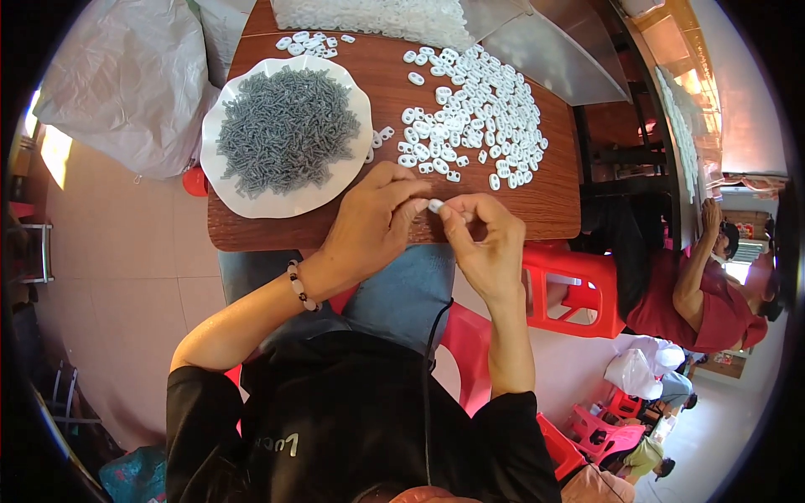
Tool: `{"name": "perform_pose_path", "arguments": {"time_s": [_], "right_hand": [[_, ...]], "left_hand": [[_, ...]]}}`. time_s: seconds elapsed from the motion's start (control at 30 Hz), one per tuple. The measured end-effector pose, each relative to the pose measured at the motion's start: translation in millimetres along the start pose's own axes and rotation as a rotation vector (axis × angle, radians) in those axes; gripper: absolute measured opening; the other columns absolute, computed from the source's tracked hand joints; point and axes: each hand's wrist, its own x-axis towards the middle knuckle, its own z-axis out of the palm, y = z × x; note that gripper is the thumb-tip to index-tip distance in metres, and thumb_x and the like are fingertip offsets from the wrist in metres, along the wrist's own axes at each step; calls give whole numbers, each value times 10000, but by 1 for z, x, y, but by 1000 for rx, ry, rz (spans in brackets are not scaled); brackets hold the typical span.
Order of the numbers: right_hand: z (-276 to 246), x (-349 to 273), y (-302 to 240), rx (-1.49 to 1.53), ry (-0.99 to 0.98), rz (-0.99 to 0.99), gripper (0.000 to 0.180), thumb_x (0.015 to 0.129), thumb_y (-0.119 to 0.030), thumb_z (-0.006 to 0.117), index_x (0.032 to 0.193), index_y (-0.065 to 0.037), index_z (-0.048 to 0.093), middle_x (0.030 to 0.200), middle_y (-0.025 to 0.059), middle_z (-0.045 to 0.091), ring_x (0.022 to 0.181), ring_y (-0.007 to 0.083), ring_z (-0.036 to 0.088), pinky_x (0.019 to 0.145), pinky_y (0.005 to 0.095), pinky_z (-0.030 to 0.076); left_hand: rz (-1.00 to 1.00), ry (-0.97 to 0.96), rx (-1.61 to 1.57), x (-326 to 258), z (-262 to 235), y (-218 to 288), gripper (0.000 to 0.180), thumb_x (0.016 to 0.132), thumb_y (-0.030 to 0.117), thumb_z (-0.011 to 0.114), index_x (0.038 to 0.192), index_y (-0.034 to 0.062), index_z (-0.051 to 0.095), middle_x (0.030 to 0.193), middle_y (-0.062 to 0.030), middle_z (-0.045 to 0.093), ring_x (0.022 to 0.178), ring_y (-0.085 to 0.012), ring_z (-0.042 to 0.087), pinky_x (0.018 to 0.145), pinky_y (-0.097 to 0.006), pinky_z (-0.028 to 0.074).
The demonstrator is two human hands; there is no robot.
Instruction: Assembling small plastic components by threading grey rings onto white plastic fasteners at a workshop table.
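My left hand (375, 220) and my right hand (484, 237) meet at the near edge of a small brown wooden table (553, 197). Together their fingertips pinch one small white plastic piece (435, 204). A white scalloped plate (348, 180) to the left carries a heap of small grey screws (285, 126). Several loose white plastic pieces (474, 113) lie spread over the table's right half. A beaded bracelet sits on my left wrist.
A clear bag of more white pieces (377, 17) lies at the table's far edge. A large white sack (126, 84) stands at left. A red plastic stool (574, 289) is at right, and beyond it a person in a red shirt (700, 302) sits.
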Motion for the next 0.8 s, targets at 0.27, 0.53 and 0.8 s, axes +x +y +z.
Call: {"name": "perform_pose_path", "arguments": {"time_s": [0.27, 0.53, 0.8], "right_hand": [[-4, 3, -11, -265, 72, -286, 61, 768, -47, 687, 801, -24, 641, 683, 90, 600, 587, 235, 556, 533, 336, 447], [-5, 19, -6, -310, -220, 9, 52, 785, -60, 660, 770, -18, 634, 691, 86, 626, 572, 176, 558, 518, 286, 425], [-19, 27, 18, 382, -531, 380, 126, 877, -102, 644, 800, -2, 649, 701, -38, 587, 624, 26, 500, 555, 205, 393]], "left_hand": [[-58, 32, -51, -1, -2, 0, 226, 865, 11, 628, 1090, 2, 649, 979, -80, 595, 641, -112, 513, 578, -238, 426], [-38, 10, -23, 0, -2, -1, 211, 872, 11, 616, 1078, 8, 659, 954, -86, 608, 651, -134, 542, 593, -244, 440], [8, -35, -108, 2, -2, -4, 152, 878, 25, 622, 1015, 2, 683, 860, -96, 640, 720, -167, 606, 638, -264, 470]]}}
